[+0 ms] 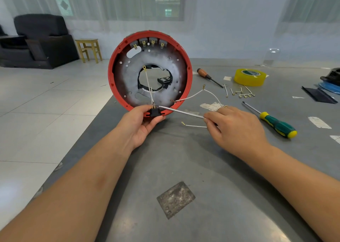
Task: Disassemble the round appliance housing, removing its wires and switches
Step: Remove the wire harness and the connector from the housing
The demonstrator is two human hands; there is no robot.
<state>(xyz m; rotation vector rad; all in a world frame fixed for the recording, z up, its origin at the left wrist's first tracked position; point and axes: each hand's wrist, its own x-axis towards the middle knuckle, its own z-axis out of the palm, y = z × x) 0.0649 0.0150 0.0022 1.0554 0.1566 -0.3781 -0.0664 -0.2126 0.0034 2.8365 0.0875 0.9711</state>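
The round red housing stands on edge at the table's left edge, its grey metal inner plate facing me. My left hand grips its bottom rim, thumb beside a black switch with brass terminals. My right hand holds a slim metal tool shaft whose tip touches the switch terminals. Thin white wires with ring lugs trail from the switch, one up through the centre hole, others over the table. Several brass terminals sit along the housing's upper inside rim.
On the grey table lie a green-and-yellow screwdriver, a wooden-handled screwdriver, a roll of yellow tape, several removed wire pieces and dark and blue items at the right edge. A black object shows through the housing's hole.
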